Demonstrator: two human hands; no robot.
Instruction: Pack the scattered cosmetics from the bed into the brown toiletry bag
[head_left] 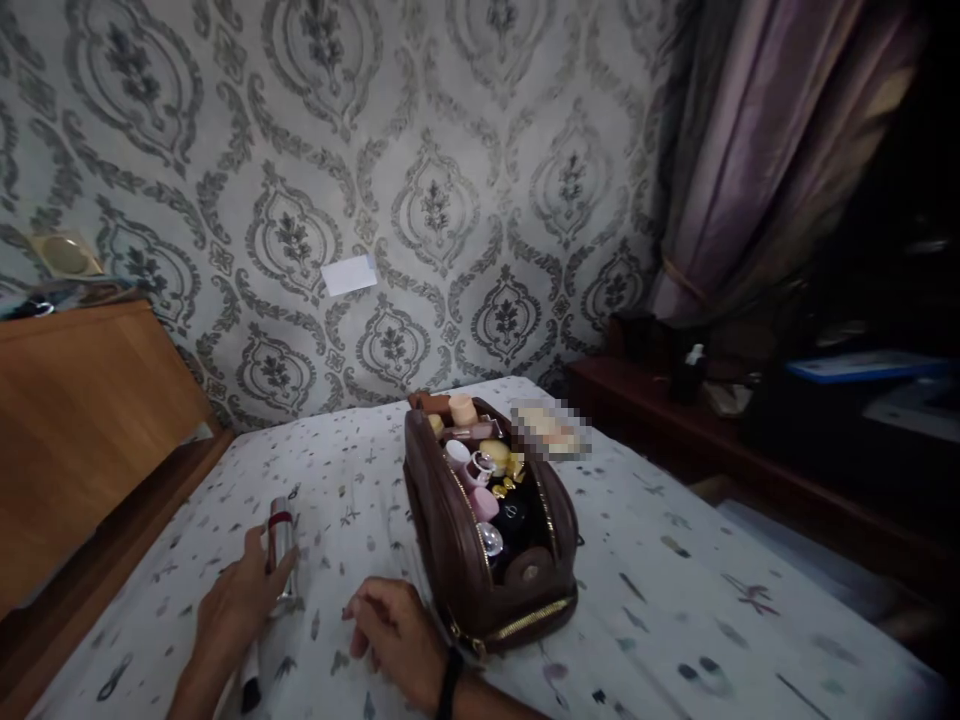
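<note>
My left hand [241,592] grips a silver tube with a red band [281,525], upright or nearly so over the bed's left part. A brush-like item with a dark tip [250,682] shows beside the left wrist. My right hand [394,630], with a black band on the wrist, hovers or rests by the bag's near left corner, its fingers loosely curled and apart, holding nothing. A brown bag [442,540] stands unzipped on the sheet. Inside are a pink-capped item [484,503], a peach-capped jar [462,409], a yellow-lidded jar [495,456] and several other small containers.
The patterned white sheet [345,480] spans the surface. A blurred flat item [551,428] lies behind the bag at right. At left stands a wooden panel [90,430]. A dark red ledge [637,400] with a small bottle [688,372] is at right, below a purple curtain [750,150].
</note>
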